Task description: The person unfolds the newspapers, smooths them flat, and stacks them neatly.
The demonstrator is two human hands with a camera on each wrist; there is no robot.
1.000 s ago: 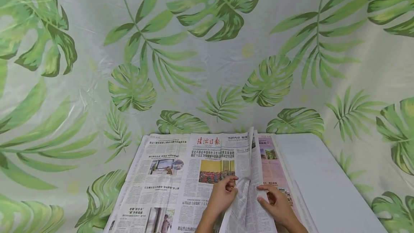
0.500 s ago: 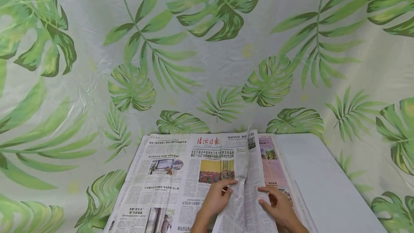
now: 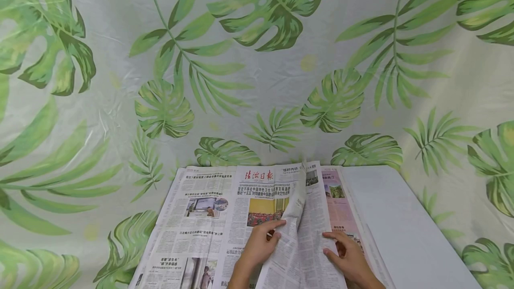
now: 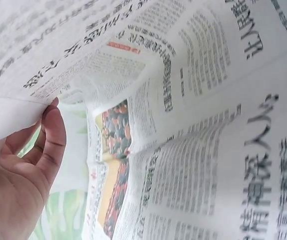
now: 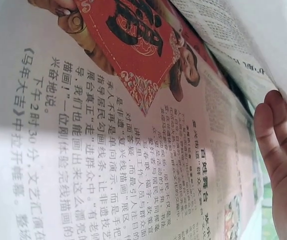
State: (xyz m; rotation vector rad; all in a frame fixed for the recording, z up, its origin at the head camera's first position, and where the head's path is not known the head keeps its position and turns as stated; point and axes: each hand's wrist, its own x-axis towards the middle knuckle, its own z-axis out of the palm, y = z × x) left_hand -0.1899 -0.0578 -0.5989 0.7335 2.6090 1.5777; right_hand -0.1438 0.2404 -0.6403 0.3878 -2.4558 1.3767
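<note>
A newspaper (image 3: 233, 235) with a red masthead lies spread over a wider opened one. In the head view my left hand (image 3: 254, 246) pinches the turned-over edge of its top page (image 3: 281, 258), which curls up and leftward with a crease near its upper part. The left wrist view has this hand (image 4: 26, 170) with thumb and fingers on the raised sheet (image 4: 38, 55). My right hand (image 3: 348, 255) pinches the right edge of the page beneath. In the right wrist view its fingers (image 5: 278, 120) hold that lifted sheet (image 5: 263, 30) above a printed page with a red picture.
A newspaper page with pink print (image 3: 341, 211) shows at the right, under the others. Beyond it is a white tabletop (image 3: 413, 231). A leaf-patterned curtain (image 3: 273, 79) hangs behind the table and along its sides. Another printed page (image 3: 180, 231) lies at the left.
My left hand has moved left and slightly down, drawing the top page's edge with it and exposing more of the page below. The right hand has shifted only slightly to the right.
</note>
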